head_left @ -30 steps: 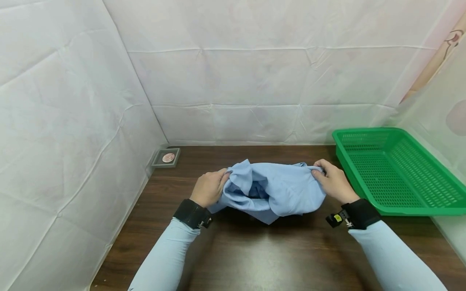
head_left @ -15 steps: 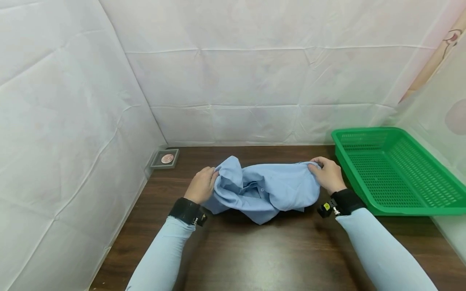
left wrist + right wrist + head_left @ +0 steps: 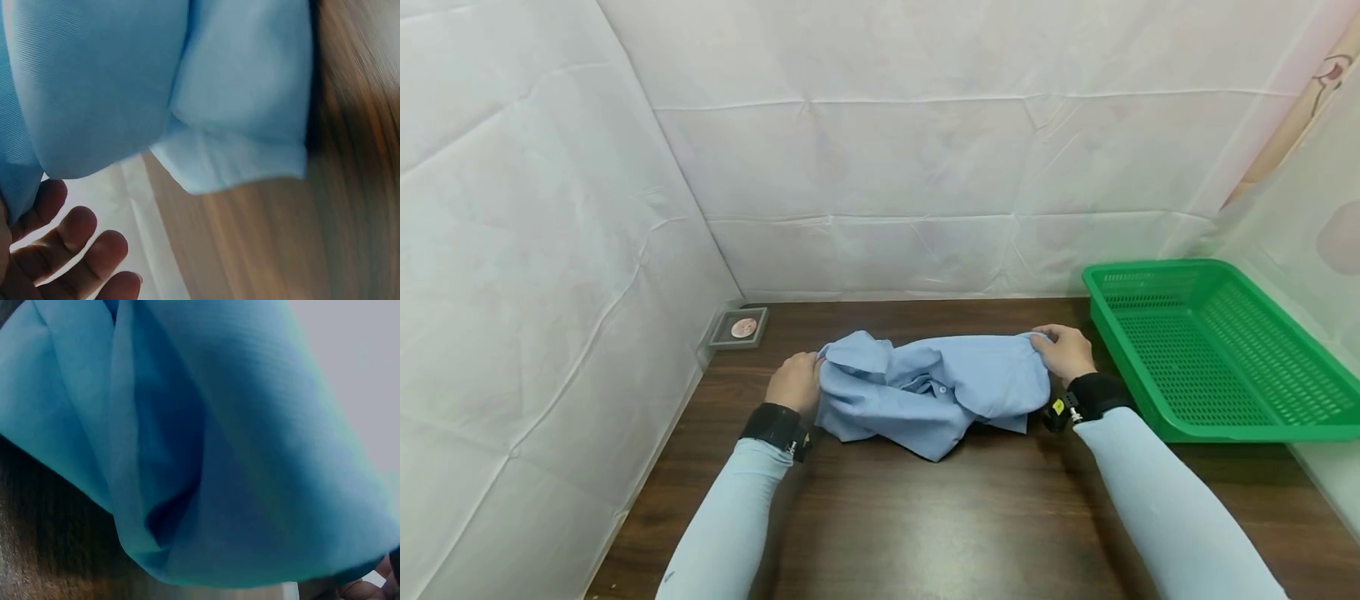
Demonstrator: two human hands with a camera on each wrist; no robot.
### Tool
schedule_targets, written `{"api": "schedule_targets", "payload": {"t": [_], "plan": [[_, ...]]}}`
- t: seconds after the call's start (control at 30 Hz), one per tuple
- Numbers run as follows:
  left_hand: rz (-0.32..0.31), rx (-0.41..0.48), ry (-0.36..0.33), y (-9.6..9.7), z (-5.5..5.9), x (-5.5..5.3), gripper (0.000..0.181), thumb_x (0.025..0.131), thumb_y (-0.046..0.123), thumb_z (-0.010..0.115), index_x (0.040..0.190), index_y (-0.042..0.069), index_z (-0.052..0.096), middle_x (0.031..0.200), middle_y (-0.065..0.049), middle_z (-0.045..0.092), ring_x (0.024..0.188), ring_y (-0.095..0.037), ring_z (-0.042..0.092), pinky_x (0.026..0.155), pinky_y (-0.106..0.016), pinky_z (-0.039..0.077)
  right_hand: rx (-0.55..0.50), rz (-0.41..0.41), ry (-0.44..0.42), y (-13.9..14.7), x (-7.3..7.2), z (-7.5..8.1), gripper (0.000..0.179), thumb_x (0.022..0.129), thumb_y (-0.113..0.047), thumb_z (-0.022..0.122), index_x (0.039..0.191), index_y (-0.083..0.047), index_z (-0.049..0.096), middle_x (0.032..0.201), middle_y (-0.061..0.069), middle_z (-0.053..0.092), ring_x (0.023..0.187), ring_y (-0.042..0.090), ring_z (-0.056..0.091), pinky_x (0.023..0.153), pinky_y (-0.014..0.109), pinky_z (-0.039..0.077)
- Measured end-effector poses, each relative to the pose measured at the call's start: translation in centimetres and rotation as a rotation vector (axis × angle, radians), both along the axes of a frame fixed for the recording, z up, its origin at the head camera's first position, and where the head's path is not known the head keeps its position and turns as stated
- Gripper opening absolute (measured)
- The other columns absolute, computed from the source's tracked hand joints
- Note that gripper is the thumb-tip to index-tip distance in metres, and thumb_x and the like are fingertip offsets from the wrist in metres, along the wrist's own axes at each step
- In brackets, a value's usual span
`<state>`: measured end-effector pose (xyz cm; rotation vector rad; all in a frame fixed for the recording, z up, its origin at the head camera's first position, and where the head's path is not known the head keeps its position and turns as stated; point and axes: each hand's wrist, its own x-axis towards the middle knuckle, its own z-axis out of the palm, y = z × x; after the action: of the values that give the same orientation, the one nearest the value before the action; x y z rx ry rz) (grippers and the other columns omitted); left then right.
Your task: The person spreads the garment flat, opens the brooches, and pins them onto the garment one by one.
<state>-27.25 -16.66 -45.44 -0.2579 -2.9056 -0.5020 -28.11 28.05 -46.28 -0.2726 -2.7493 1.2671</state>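
Note:
A light blue shirt (image 3: 925, 392) with a small white button lies bunched in loose folds between my two hands in the head view. My left hand (image 3: 795, 382) pinches its left end; in the left wrist view the fingers (image 3: 103, 256) curl just under the cloth (image 3: 100, 87). My right hand (image 3: 1066, 352) pinches the upper right corner between thumb and fingers. Blue folds (image 3: 250, 456) fill most of the right wrist view, and only a bit of the right hand (image 3: 369, 587) shows at its lower right. A pointed flap of the shirt hangs toward the front.
A green perforated basket (image 3: 1150, 414) stands close to the right of my right hand. At the back left is a small grey square tray (image 3: 722, 340) with a round pinkish disc (image 3: 744, 327). White sheeting (image 3: 910, 167) walls the brown wooden table (image 3: 940, 533) at the back and sides.
My left hand has moved left with its end of the shirt, and my right hand has shifted slightly left. The left part of the shirt has spread out and lies lower.

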Motion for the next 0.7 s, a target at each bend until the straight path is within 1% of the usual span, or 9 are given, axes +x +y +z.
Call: {"api": "schedule_targets", "payload": {"t": [0.07,0.13,0.23,0.3,0.4,0.47,0.53,0.6,0.7], "plan": [[0.041,-0.022,-0.028,-0.6,-0.6,-0.3,0.03,0.102,0.022,0.046,0.108,0.001,0.067,0.105,-0.018,0.066,0.1,-0.037,0.063,0.079,-0.054,0.049,-0.015,-0.01,-0.026,0.1,-0.1,-0.3,0.036,0.1,-0.027,0.051,0.125,-0.004,0.061,0.133,0.025,0.051,0.113,0.039,0.049,0.078,0.042,0.047],[0.081,-0.05,-0.075,-1.3,-1.1,-0.6,0.03,0.101,0.018,0.045,0.11,0.0,0.067,0.107,-0.019,0.066,0.1,-0.039,0.063,0.078,-0.055,0.05,-0.024,-0.018,-0.052,0.1,-0.2,-0.5,0.037,0.1,-0.027,0.05,0.126,-0.003,0.06,0.134,0.025,0.05,0.111,0.039,0.05,0.075,0.04,0.047],[0.137,-0.107,-0.182,-2.3,-2.2,-0.8,0.031,0.1,0.013,0.042,0.11,0.0,0.067,0.106,-0.02,0.067,0.095,-0.039,0.065,0.075,-0.055,0.051,-0.037,-0.033,-0.092,0.3,-0.3,-0.8,0.037,0.1,-0.026,0.05,0.126,-0.002,0.06,0.133,0.026,0.05,0.11,0.038,0.05,0.075,0.039,0.047],[0.159,-0.14,-0.26,-2.8,-2.9,-0.8,0.03,0.098,0.009,0.041,0.108,-0.001,0.068,0.104,-0.021,0.068,0.091,-0.038,0.066,0.073,-0.055,0.051,-0.036,-0.043,-0.112,0.4,-0.4,-1.1,0.037,0.099,-0.026,0.05,0.126,-0.002,0.06,0.132,0.025,0.051,0.109,0.037,0.051,0.077,0.04,0.047],[0.167,-0.156,-0.325,-3.5,-4.0,-0.7,0.031,0.098,0.01,0.041,0.106,0.0,0.069,0.102,-0.021,0.068,0.089,-0.036,0.066,0.073,-0.054,0.052,-0.031,-0.057,-0.129,0.6,-0.5,-1.8,0.037,0.099,-0.025,0.05,0.124,0.0,0.061,0.129,0.025,0.053,0.108,0.037,0.051,0.079,0.041,0.046],[0.159,-0.148,-0.334,-3.7,-4.4,-0.7,0.032,0.098,0.01,0.041,0.105,-0.001,0.07,0.101,-0.021,0.068,0.089,-0.037,0.066,0.074,-0.054,0.052,-0.026,-0.064,-0.129,0.8,-0.7,-2.4,0.037,0.099,-0.025,0.051,0.124,0.001,0.061,0.129,0.026,0.052,0.109,0.038,0.05,0.08,0.042,0.046],[0.153,-0.133,-0.325,-3.9,-4.6,-0.6,0.033,0.099,0.012,0.04,0.108,-0.001,0.069,0.103,-0.022,0.068,0.092,-0.038,0.065,0.076,-0.054,0.051,-0.024,-0.066,-0.128,0.9,-0.8,-2.8,0.037,0.099,-0.025,0.051,0.124,0.001,0.06,0.13,0.027,0.052,0.11,0.04,0.049,0.081,0.044,0.046],[0.156,-0.091,-0.317,-3.8,-4.4,-0.4,0.033,0.101,0.013,0.039,0.115,-0.003,0.064,0.108,-0.023,0.066,0.098,-0.04,0.064,0.08,-0.055,0.05,-0.024,-0.059,-0.13,1.0,-0.9,-2.9,0.038,0.099,-0.025,0.05,0.125,0.002,0.059,0.132,0.028,0.05,0.112,0.041,0.048,0.082,0.046,0.046],[0.181,-0.001,-0.22,-3.3,-3.8,-0.1,0.036,0.102,0.02,0.04,0.127,-0.003,0.053,0.12,-0.025,0.059,0.109,-0.041,0.057,0.087,-0.056,0.047,-0.003,-0.026,-0.132,0.9,-0.5,-2.1,0.043,0.1,-0.029,0.048,0.129,0.001,0.056,0.134,0.028,0.048,0.116,0.043,0.046,0.087,0.049,0.045]]}}
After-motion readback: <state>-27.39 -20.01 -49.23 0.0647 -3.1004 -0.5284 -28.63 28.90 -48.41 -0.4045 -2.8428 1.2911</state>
